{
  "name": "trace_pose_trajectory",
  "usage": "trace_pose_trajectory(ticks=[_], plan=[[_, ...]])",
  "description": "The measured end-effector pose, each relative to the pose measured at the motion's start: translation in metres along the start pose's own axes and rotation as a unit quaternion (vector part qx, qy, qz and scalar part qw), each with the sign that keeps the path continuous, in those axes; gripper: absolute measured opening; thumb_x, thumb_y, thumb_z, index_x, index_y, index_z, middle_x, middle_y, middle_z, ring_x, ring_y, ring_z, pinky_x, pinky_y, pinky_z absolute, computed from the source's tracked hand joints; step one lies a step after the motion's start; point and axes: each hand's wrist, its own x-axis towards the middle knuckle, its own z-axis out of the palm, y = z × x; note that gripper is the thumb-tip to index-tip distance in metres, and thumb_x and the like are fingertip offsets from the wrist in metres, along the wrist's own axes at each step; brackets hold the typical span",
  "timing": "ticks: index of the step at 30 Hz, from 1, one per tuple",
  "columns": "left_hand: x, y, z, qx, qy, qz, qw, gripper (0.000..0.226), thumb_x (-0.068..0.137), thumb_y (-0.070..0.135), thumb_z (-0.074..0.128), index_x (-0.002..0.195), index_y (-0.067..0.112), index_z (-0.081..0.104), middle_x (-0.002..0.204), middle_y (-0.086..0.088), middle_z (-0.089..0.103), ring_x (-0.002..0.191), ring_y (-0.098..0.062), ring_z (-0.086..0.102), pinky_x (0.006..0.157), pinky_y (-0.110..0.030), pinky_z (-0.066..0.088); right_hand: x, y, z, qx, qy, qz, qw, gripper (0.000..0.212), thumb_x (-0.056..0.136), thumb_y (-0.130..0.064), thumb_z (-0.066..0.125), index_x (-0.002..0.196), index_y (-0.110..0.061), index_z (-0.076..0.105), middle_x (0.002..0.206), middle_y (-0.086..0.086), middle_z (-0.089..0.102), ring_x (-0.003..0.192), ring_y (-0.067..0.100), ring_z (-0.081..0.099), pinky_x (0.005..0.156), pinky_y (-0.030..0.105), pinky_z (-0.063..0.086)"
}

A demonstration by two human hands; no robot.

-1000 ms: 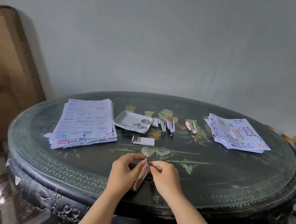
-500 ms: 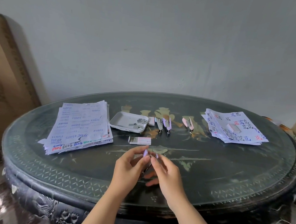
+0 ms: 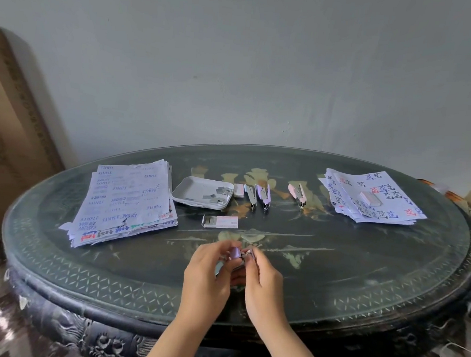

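Observation:
A small lilac stapler (image 3: 236,255) is held above the near middle of the dark oval table (image 3: 361,270). My left hand (image 3: 208,271) grips its body with curled fingers. My right hand (image 3: 263,278) pinches its metal front end from the right. Much of the stapler is hidden between the two hands. An open staple box (image 3: 220,222) lies on the table just beyond the hands.
A thick stack of stamped papers (image 3: 127,198) lies at the left, a smaller stack (image 3: 372,196) with a small box on it at the right. At the back middle sit a white tray (image 3: 197,188) with loose staples and three small staplers (image 3: 263,195).
Both hands have lifted the stapler off the table and turned it up, so its lilac end now shows between the fingertips.

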Motion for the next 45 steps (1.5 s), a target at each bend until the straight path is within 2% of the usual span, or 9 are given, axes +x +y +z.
trace_pose_trajectory(ticks=[6, 9, 15, 21, 25, 28, 34, 41, 45], plan=[[0.006, -0.008, -0.023, -0.113, 0.056, -0.127, 0.984, 0.025, 0.089, 0.008, 0.062, 0.094, 0.032, 0.062, 0.089, 0.011, 0.071, 0.086, 0.001, 0.066, 0.073, -0.004, 0.045, 0.004, -0.004, -0.008, 0.155, 0.016, 0.082, 0.984, 0.024, 0.102, -0.018, 0.038, 0.112, -0.009, 0.058, 0.070, 0.013, 0.074, 0.064, 0.027, 0.072, 0.068, 0.035, 0.058], [0.004, -0.027, -0.035, -0.142, 0.049, -0.191, 0.970, 0.022, 0.091, 0.013, 0.060, 0.099, 0.034, 0.061, 0.095, 0.007, 0.071, 0.091, -0.005, 0.068, 0.083, -0.017, 0.048, 0.005, -0.003, -0.007, 0.189, 0.037, 0.091, 0.977, 0.023, 0.102, -0.018, 0.038, 0.115, -0.011, 0.057, 0.068, 0.014, 0.073, 0.064, 0.029, 0.072, 0.070, 0.040, 0.057], [-0.001, -0.053, -0.049, 0.049, -0.091, -0.150, 0.983, 0.018, 0.091, 0.016, 0.062, 0.094, 0.034, 0.062, 0.093, 0.011, 0.066, 0.087, 0.000, 0.061, 0.073, -0.008, 0.040, 0.007, -0.012, -0.017, 0.298, 0.076, 0.120, 0.944, 0.019, 0.103, -0.007, 0.034, 0.104, -0.012, 0.052, 0.060, 0.015, 0.069, 0.063, 0.036, 0.071, 0.072, 0.049, 0.057], [-0.006, -0.067, -0.040, 0.178, -0.117, -0.062, 0.975, 0.011, 0.082, 0.021, 0.072, 0.090, 0.027, 0.068, 0.092, 0.015, 0.060, 0.094, -0.015, 0.055, 0.085, -0.035, 0.045, 0.018, -0.012, -0.011, 0.244, 0.118, 0.168, 0.948, 0.019, 0.100, -0.023, 0.046, 0.113, -0.012, 0.055, 0.061, 0.007, 0.064, 0.051, 0.024, 0.066, 0.076, 0.051, 0.056], [-0.009, -0.064, -0.043, 0.160, -0.126, -0.030, 0.979, 0.015, 0.074, 0.050, 0.066, 0.083, 0.038, 0.067, 0.088, 0.024, 0.058, 0.091, -0.007, 0.055, 0.084, -0.033, 0.043, 0.029, -0.012, -0.003, 0.032, 0.122, 0.152, 0.980, 0.033, 0.091, -0.021, 0.060, 0.121, -0.022, 0.046, 0.086, 0.009, 0.064, 0.058, 0.024, 0.063, 0.058, 0.039, 0.057], [-0.008, -0.063, -0.045, 0.139, -0.146, -0.022, 0.979, 0.029, 0.066, 0.072, 0.059, 0.081, 0.049, 0.067, 0.090, 0.029, 0.061, 0.098, 0.000, 0.054, 0.090, -0.031, 0.038, 0.040, -0.015, 0.003, -0.058, 0.135, 0.144, 0.979, 0.037, 0.086, -0.012, 0.059, 0.116, -0.019, 0.037, 0.085, 0.005, 0.056, 0.074, 0.032, 0.062, 0.066, 0.048, 0.057], [-0.004, -0.058, -0.048, 0.048, -0.142, -0.056, 0.987, 0.034, 0.068, 0.073, 0.062, 0.086, 0.045, 0.072, 0.095, 0.030, 0.066, 0.102, 0.005, 0.057, 0.091, -0.024, 0.041, 0.062, -0.015, -0.011, -0.147, 0.025, 0.145, 0.978, 0.039, 0.081, -0.012, 0.070, 0.118, -0.018, 0.062, 0.104, 0.004, 0.063, 0.079, 0.017, 0.060, 0.068, 0.026, 0.045], [-0.004, -0.064, -0.045, 0.067, -0.123, -0.086, 0.986, 0.039, 0.081, 0.035, 0.072, 0.119, 0.039, 0.062, 0.105, 0.027, 0.066, 0.105, 0.006, 0.058, 0.098, -0.028, 0.046, 0.058, -0.021, -0.022, -0.184, -0.108, 0.080, 0.974, 0.038, 0.075, -0.013, 0.077, 0.110, -0.023, 0.067, 0.076, -0.010, 0.074, 0.086, 0.003, 0.063, 0.067, 0.016, 0.040], [-0.004, -0.063, -0.044, 0.135, -0.154, -0.060, 0.977, 0.050, 0.074, 0.062, 0.059, 0.122, 0.048, 0.058, 0.112, 0.029, 0.062, 0.111, 0.001, 0.054, 0.100, -0.032, 0.042, 0.045, -0.028, -0.023, -0.198, -0.249, 0.012, 0.948, 0.038, 0.077, -0.016, 0.076, 0.110, -0.032, 0.065, 0.077, -0.015, 0.075, 0.083, -0.006, 0.066, 0.068, 0.011, 0.042]])
